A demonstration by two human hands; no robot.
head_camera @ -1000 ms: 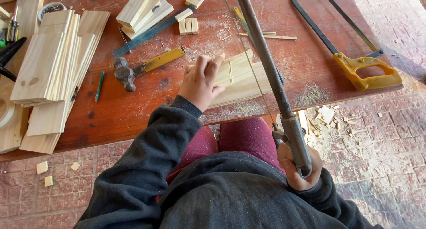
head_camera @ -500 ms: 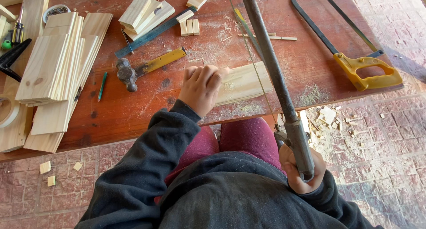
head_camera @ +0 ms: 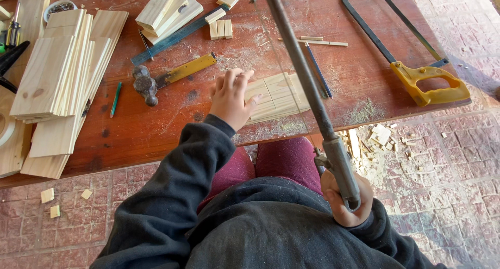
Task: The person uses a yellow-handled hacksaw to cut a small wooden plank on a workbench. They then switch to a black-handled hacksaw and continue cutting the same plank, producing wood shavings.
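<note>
The left hand (head_camera: 232, 96) presses flat, fingers spread, on pale grooved wooden boards (head_camera: 276, 96); the right hand (head_camera: 345, 198) clenches a grey metal-framed saw (head_camera: 307, 89). A yellow-handled hammer (head_camera: 169, 77) lies at ten o'clock.

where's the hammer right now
Head view: the hammer lies on the table, just left of the left hand, below the blue ruler.

Pale wooden piece (head_camera: 278, 94) flat at table's near edge — grey metal saw frame (head_camera: 312, 97) slanting across it.
</note>
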